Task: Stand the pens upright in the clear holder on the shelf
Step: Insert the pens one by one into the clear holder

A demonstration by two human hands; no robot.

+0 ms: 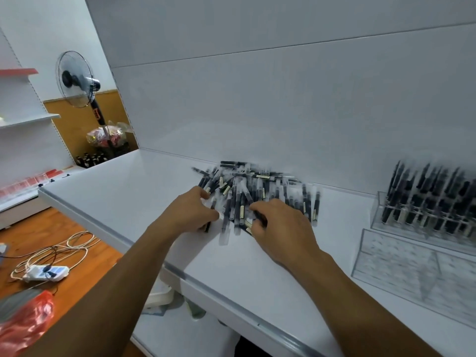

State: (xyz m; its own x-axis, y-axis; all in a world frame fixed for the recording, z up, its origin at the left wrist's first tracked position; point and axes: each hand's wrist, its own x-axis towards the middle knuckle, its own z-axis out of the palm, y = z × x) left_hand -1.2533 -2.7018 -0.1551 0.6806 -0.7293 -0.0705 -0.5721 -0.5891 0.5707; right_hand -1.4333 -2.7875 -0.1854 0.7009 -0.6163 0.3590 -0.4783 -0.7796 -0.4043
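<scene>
A white shelf [128, 191] runs along a white back panel [283, 112], with a fan [74, 78] off at 10 o'clock. The loose pens [257, 186] lie in a heap at 12 o'clock from both hands. Most have their long axes running from the panel toward the shelf's front edge, and a few lie crosswise at the far side. The left hand [190, 210] curls its fingers round pens at the heap's near-left edge. The right hand [283, 228] seems to pinch one at the near-right edge, though blur hides the fingertips. The clear holder [377, 210] stands at 3 o'clock, well apart from the heap, its rear rows full of upright pens. The right hand is nearer it, so the carry likely goes rightward, with each pen tipped from flat to vertical.
</scene>
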